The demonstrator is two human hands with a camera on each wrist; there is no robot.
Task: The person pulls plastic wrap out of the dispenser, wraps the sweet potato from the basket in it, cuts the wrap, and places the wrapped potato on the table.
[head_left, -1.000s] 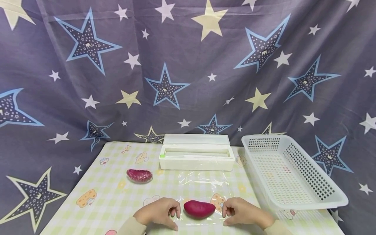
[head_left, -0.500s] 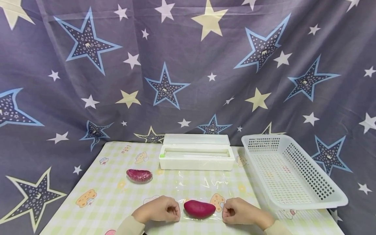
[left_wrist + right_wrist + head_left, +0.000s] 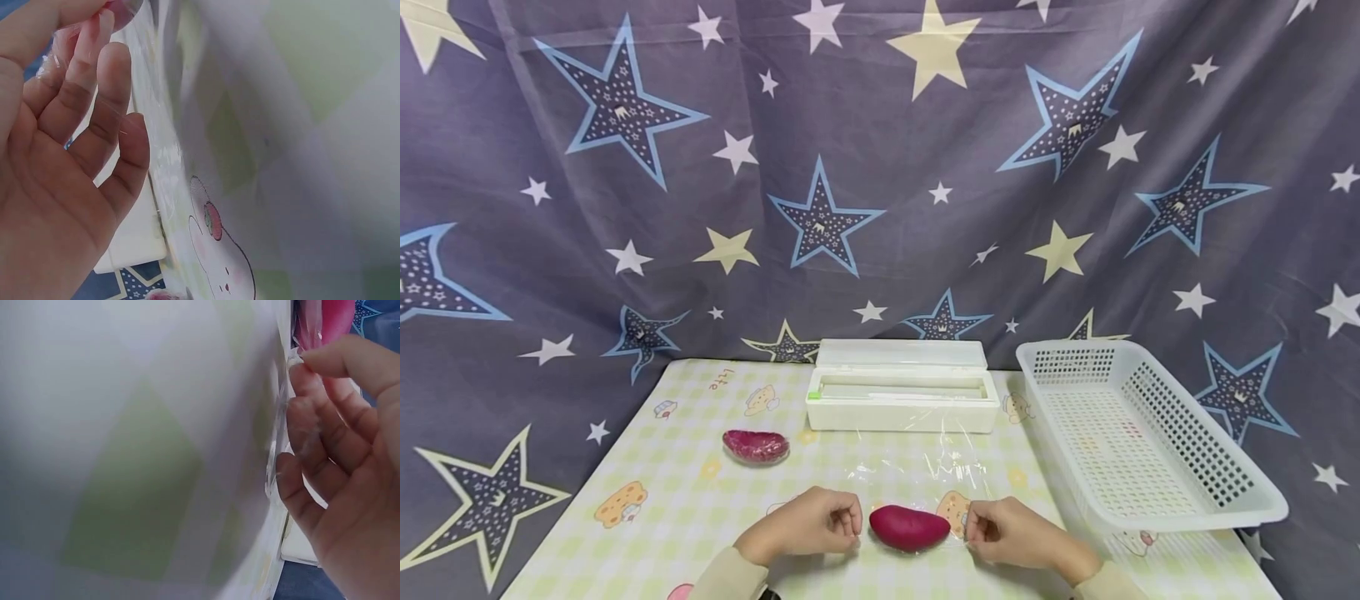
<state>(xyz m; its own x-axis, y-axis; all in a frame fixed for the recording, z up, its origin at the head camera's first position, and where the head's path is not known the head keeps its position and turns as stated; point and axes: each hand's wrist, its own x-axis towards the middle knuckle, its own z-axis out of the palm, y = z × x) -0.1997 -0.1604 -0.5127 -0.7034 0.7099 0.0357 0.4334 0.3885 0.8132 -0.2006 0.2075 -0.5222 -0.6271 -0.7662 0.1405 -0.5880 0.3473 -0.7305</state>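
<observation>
A smooth purple-red sweet potato (image 3: 910,528) lies on a sheet of clear cling film (image 3: 925,471) at the front middle of the table. To its left, my left hand (image 3: 808,525) pinches one near corner of the film between thumb and index finger. My right hand (image 3: 1018,533) pinches the opposite near corner, close by the sweet potato's right end. In the left wrist view, film stretches over the fingers (image 3: 112,75), with the other fingers half curled. Thumb and index finger (image 3: 303,375) meet on the bunched film edge in the right wrist view.
Behind the film stands a white cling film dispenser (image 3: 902,419) with its lid raised. A film-wrapped sweet potato (image 3: 756,447) lies at the left. A white perforated plastic basket (image 3: 1195,525) stands along the right side of the checked tablecloth (image 3: 677,475). A starry curtain (image 3: 880,308) hangs behind.
Both hands' fingers have drawn in to pinch the film corners, then moved slightly away from the front edge. The film has shifted and wrinkled, and the sweet potato has moved slightly with it.
</observation>
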